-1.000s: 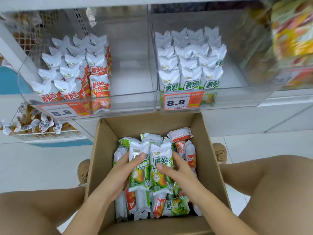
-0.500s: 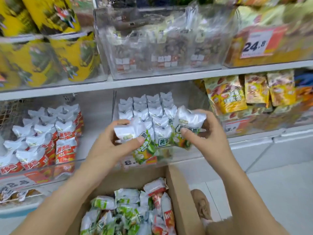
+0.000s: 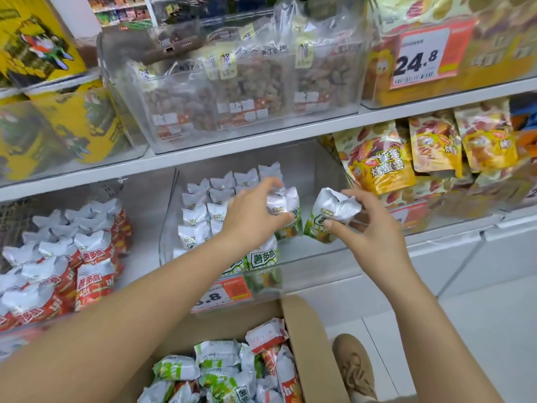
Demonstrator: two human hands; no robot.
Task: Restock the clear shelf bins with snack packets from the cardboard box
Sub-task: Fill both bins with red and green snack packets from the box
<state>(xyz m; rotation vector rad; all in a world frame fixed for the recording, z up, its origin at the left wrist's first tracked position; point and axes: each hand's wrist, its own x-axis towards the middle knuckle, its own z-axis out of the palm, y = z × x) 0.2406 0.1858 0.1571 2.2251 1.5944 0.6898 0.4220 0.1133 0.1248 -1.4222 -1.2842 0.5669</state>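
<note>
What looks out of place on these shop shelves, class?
What looks like a brown-cased phone lies on the clear bags of brown snacks in the upper clear shelf bin; it is not stock. The left hand and right hand each hold a green-and-white snack packet, undamaged.

Cardboard box (image 3: 308, 338) cut off below

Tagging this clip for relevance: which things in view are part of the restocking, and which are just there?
In the job:
left hand holding a green packet
right hand holding another green packet
clear bin of green packets
cardboard box

Just there:
red packets
yellow date bags
24.8 price tag
phone
</note>
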